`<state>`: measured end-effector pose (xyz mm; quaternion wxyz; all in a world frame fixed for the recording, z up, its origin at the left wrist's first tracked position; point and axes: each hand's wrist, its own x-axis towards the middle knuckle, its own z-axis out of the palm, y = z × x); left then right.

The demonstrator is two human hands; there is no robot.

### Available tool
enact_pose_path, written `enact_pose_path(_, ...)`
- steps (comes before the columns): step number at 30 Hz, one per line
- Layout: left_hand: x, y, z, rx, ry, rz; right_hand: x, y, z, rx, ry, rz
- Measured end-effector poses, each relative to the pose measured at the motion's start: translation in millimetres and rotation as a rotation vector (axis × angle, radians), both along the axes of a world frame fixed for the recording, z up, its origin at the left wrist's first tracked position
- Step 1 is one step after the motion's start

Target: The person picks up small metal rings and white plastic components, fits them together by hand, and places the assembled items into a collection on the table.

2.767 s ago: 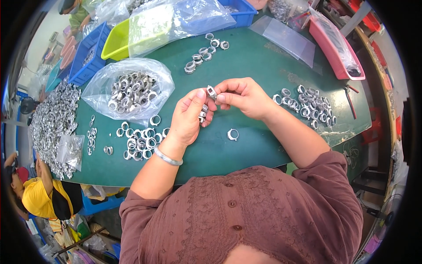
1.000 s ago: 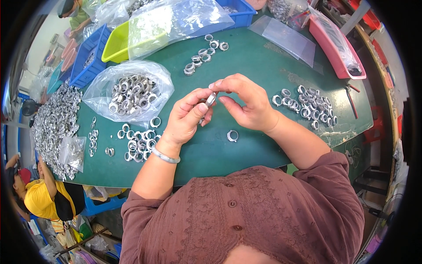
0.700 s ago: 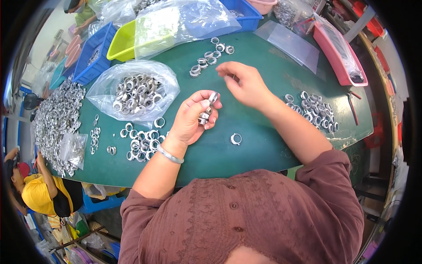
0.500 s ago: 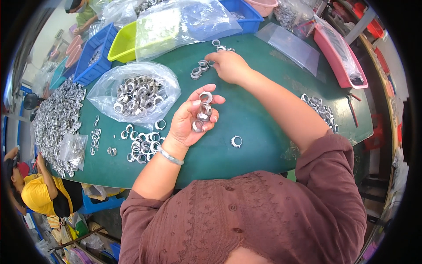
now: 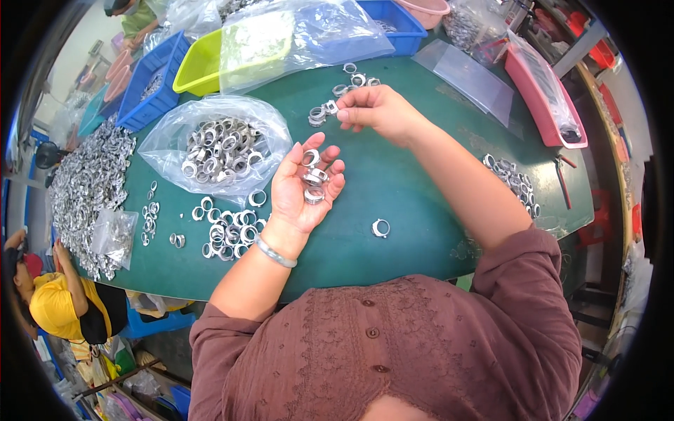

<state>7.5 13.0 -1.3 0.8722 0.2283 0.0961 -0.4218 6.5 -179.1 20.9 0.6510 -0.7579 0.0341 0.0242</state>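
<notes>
Here, a short stack of metal rings (image 5: 313,175) is cradled in the left hand (image 5: 303,189), which is held palm up above the green table (image 5: 421,189) with the fingers loosely curled around the stack. The stack's long axis is seen to run along the fingers, pointing away from the wrist toward the far side of the table. The right hand (image 5: 379,112) is stretched forward to a small cluster of loose rings (image 5: 335,98) near the table's far edge; its fingertips are pinched narrow at one ring, though whether that ring is already gripped cannot be told.

The stack is judged to be at risk: with so loose a hold, it could be tipped off the fingers by a slight tilt of the palm, and its rings scattered among those lying beside the clear bag of rings (image 5: 217,144). A single ring (image 5: 380,227) is left near the wrist.
</notes>
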Motion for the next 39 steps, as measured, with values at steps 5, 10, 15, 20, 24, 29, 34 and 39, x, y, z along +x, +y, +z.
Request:
enact_pose_path(5,7.6,15.3,14.8,0.078,-0.331,0.019,-31.2,4.6,4.3,0.305,-0.088,0.085)
enact_pose_path(10,72.9,44.2,31.5,0.685,-0.952,0.794,-49.6,6.3,9.0,0.4,-0.031,0.044)
enact_pose_path(15,122.4,75.4,12.0,1.507,-1.69,0.912,-60.7,16.7,15.3,0.519,-0.041,0.058)
enact_pose_path(20,75.5,51.0,30.3,1.861,-1.848,1.027,-67.6,16.6,16.2,0.516,-0.037,0.025)
enact_pose_path(24,34.3,20.2,41.6,1.207,-1.978,0.794,-73.5,20.4,16.2,0.431,-0.011,-0.008)
enact_pose_path(29,-4.7,-5.8,28.9,0.738,-1.297,0.029,-78.9,26.2,13.3,0.395,-0.058,-0.034)
enact_pose_path(34,-15.0,-13.5,25.5,0.526,-1.131,-0.083,-82.1,28.0,9.4,0.292,-0.103,-0.045)
enact_pose_path(39,-15.6,-15.7,17.2,0.505,-1.277,0.059,-82.0,29.8,-1.9,0.286,-0.242,-0.019)
